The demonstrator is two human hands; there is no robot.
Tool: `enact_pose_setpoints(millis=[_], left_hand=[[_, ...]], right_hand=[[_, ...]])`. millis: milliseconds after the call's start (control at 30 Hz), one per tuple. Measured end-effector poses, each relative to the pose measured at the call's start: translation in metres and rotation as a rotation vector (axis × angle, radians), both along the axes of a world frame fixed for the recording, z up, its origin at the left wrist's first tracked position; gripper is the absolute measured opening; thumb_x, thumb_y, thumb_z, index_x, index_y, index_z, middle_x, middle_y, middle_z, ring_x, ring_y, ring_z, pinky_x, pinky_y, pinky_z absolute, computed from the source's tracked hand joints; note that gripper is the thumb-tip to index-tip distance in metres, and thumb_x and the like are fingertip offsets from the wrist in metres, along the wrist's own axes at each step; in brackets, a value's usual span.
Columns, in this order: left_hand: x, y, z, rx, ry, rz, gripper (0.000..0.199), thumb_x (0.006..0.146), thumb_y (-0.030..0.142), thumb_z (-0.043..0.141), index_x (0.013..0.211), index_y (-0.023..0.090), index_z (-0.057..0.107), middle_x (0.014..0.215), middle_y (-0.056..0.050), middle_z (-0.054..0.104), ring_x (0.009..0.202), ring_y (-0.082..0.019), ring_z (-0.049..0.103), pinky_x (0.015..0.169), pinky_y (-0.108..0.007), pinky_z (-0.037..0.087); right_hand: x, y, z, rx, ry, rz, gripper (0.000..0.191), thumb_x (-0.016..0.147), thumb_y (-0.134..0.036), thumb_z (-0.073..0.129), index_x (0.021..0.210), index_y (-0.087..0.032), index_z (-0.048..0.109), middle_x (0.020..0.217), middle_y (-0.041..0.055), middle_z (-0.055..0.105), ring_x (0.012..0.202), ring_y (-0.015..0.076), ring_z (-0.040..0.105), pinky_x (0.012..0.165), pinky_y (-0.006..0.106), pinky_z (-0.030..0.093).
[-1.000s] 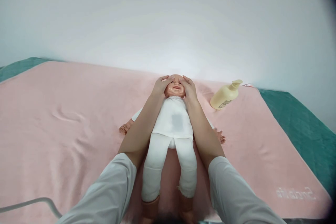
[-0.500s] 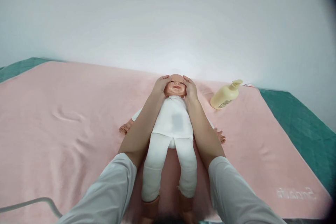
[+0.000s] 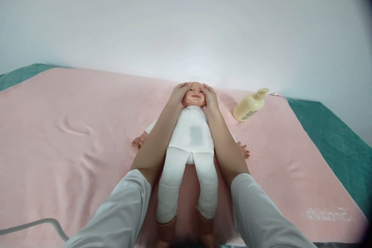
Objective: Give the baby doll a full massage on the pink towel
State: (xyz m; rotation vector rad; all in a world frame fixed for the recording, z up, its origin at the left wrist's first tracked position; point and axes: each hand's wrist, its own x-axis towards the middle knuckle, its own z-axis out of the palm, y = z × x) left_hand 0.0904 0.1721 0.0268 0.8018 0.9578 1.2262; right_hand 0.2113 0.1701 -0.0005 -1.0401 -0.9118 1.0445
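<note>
A baby doll (image 3: 192, 130) in white clothing lies on its back on a pink blanket (image 3: 95, 124), head away from me and feet toward me. My left hand (image 3: 178, 94) cups one side of the doll's head, the thumb reaching over the forehead. On the opposite side my right hand (image 3: 210, 96) curves round the head in the same way. The head is held between both palms, and some fingers are hidden beside or behind it. My forearms run along the doll's body, partly covering its outspread arms.
To the right of the doll, a pale yellow pump bottle (image 3: 248, 106) stands on the blanket. A grey cord (image 3: 37, 223) crosses the lower left. Green quilted cloth (image 3: 334, 131) shows past the blanket's edges, and a white wall (image 3: 186, 19) rises behind.
My thumbs have shifted slightly inward on the doll's forehead, the left one more clearly. The doll and the bottle stay where they were.
</note>
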Motion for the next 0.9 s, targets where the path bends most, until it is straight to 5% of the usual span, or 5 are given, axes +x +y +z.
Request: enact_pose_setpoints(millis=[233, 533, 900], left_hand=[[-0.002, 0.001, -0.005, -0.039, -0.014, -0.011, 0.069, 0.071, 0.024, 0.084, 0.133, 0.015, 0.055, 0.108, -0.013, 0.071, 0.091, -0.022, 0.071, 0.084, -0.035, 0.057], [-0.002, 0.005, -0.01, -0.018, -0.003, -0.012, 0.051, 0.077, 0.019, 0.076, 0.125, 0.013, 0.06, 0.1, -0.012, 0.072, 0.075, -0.017, 0.068, 0.081, -0.035, 0.057], [-0.001, 0.006, -0.006, -0.058, -0.034, -0.002, 0.045, 0.079, 0.018, 0.073, 0.123, 0.014, 0.063, 0.104, -0.011, 0.072, 0.085, -0.017, 0.068, 0.085, -0.033, 0.056]], right_hand=[[0.001, -0.001, -0.004, -0.049, 0.104, -0.035, 0.038, 0.069, -0.033, 0.075, 0.103, -0.023, 0.061, 0.108, 0.003, 0.067, 0.109, 0.0199, 0.063, 0.095, 0.038, 0.055], [0.001, 0.004, -0.004, -0.109, 0.19, -0.091, 0.04, 0.065, -0.026, 0.077, 0.101, -0.02, 0.061, 0.102, 0.0014, 0.067, 0.095, 0.0167, 0.067, 0.094, 0.038, 0.055], [0.008, 0.011, -0.01, -0.123, 0.256, -0.033, 0.03, 0.071, -0.022, 0.068, 0.1, -0.021, 0.063, 0.095, 0.0009, 0.069, 0.092, 0.0167, 0.067, 0.096, 0.041, 0.055]])
